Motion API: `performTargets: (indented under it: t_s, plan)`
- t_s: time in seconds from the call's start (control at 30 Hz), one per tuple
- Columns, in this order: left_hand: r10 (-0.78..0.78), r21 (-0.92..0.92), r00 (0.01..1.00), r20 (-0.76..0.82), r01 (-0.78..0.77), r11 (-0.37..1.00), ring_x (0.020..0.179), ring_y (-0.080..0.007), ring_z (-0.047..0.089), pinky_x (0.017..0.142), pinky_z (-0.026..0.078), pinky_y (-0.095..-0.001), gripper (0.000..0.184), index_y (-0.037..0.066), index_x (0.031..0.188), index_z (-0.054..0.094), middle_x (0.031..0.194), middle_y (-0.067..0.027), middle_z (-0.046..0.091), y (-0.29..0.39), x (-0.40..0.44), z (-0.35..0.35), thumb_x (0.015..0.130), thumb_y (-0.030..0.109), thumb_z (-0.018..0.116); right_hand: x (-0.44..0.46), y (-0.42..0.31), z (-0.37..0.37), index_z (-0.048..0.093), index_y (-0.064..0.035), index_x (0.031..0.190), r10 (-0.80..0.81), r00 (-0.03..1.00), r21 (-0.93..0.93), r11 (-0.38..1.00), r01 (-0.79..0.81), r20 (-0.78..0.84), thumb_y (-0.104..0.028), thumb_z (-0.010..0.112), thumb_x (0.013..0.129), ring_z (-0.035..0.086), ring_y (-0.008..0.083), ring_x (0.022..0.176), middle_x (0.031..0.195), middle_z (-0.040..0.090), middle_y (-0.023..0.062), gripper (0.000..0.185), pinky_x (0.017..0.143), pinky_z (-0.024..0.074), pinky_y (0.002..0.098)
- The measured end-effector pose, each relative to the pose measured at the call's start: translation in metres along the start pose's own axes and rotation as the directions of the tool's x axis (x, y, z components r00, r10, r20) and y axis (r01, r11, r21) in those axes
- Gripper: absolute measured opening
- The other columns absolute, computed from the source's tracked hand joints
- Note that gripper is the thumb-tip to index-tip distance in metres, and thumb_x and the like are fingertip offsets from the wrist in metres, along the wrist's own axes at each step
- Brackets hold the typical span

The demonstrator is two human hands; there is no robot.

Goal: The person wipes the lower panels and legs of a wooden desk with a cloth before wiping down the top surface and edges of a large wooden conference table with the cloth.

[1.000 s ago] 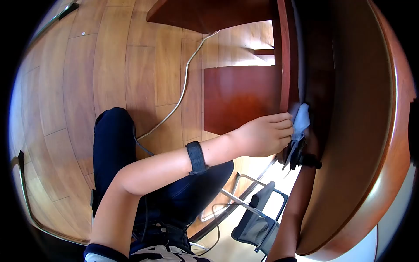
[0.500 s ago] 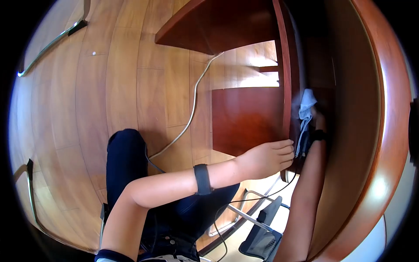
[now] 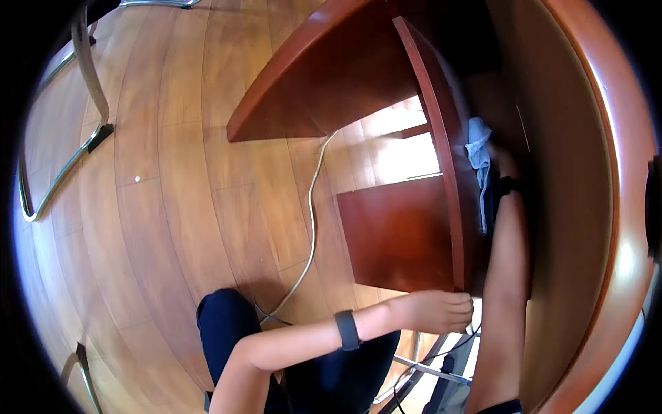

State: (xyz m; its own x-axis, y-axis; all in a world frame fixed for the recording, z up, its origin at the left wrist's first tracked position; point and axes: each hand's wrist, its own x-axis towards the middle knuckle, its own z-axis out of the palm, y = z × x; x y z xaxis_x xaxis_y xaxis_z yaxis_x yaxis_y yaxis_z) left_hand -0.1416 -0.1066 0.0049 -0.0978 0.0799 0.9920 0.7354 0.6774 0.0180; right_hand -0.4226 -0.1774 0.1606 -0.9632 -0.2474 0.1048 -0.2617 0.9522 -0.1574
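Note:
A crumpled light blue-grey cloth (image 3: 478,146) lies against the inner face of a reddish-brown wooden board (image 3: 441,152), with a long strip of it hanging down. My right hand (image 3: 503,162) reaches deep under the desk and is closed on the cloth; its fingers are mostly lost in shadow. A dark band circles that wrist. At the near end of the board, my left hand (image 3: 441,312) has its fingers together and curled round the edge. The fingertips are hidden. A dark band (image 3: 347,330) sits on the left wrist.
The curved desk edge (image 3: 614,228) runs along the right. A wooden panel (image 3: 400,234) and a curved wooden piece (image 3: 324,76) join the board. A pale cable (image 3: 314,221) crosses the wood floor (image 3: 172,228). Metal chair legs (image 3: 93,103) stand at left.
The view has shifted, so the furniture and floor appear tilted and lower. My left hand is now at the board's near end. My right hand stays with the cloth inside the dark space.

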Motion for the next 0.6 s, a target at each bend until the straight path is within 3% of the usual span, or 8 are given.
performTargets:
  t_s: [0.3, 0.47, 0.57, 0.6]
  plan:
    - [-0.019, -0.202, 0.999, -0.038, 0.011, 0.979, 0.104, -0.0262, 0.052, 0.095, 0.038, -0.0318, 0.025, -0.004, 0.104, 0.061, 0.103, -0.0124, 0.059, 0.01, -0.007, 0.012, 0.081, 0.006, 0.06, 0.046, -0.057, 0.013, 0.055, -0.0002, 0.111, -0.083, 0.996, 0.051, 0.995, 0.082, 0.026, -0.047, 0.049, 0.084, 0.05, 0.0235, 0.093, 0.103, 0.057, 0.0134, 0.054, 0.082, 0.0391, 0.0313]
    - [0.015, -0.116, 0.998, -0.068, -0.023, 0.993, 0.101, -0.0258, 0.054, 0.097, 0.037, -0.033, 0.02, -0.004, 0.099, 0.063, 0.101, -0.0137, 0.059, 0.005, -0.004, 0.008, 0.082, 0.006, 0.059, 0.058, -0.07, 0.014, 0.055, 0.0002, 0.112, -0.101, 0.994, 0.062, 0.993, 0.099, 0.035, -0.045, 0.049, 0.084, 0.05, 0.0241, 0.095, 0.105, 0.056, 0.0141, 0.053, 0.084, 0.0386, 0.0314]
    - [-0.039, -0.333, 0.997, -0.065, 0.015, 0.943, 0.102, -0.0257, 0.054, 0.097, 0.037, -0.0346, 0.02, -0.004, 0.099, 0.063, 0.102, -0.0142, 0.06, 0.011, -0.006, 0.018, 0.081, 0.005, 0.059, 0.066, -0.078, 0.016, 0.054, 0.0005, 0.112, -0.121, 0.992, 0.083, 0.99, 0.117, 0.04, -0.044, 0.049, 0.084, 0.05, 0.0245, 0.097, 0.106, 0.056, 0.0145, 0.053, 0.085, 0.0383, 0.0315]
    - [-0.035, -0.2, 0.999, -0.034, 0.027, 0.979, 0.11, -0.0239, 0.049, 0.103, 0.03, -0.0314, 0.021, -0.001, 0.097, 0.062, 0.107, -0.0092, 0.058, 0.012, -0.006, 0.011, 0.079, 0.007, 0.057, 0.068, -0.083, 0.016, 0.054, 0.0006, 0.113, -0.131, 0.991, 0.089, 0.988, 0.127, 0.038, -0.044, 0.049, 0.084, 0.05, 0.0247, 0.097, 0.107, 0.056, 0.0146, 0.053, 0.085, 0.0382, 0.0315]
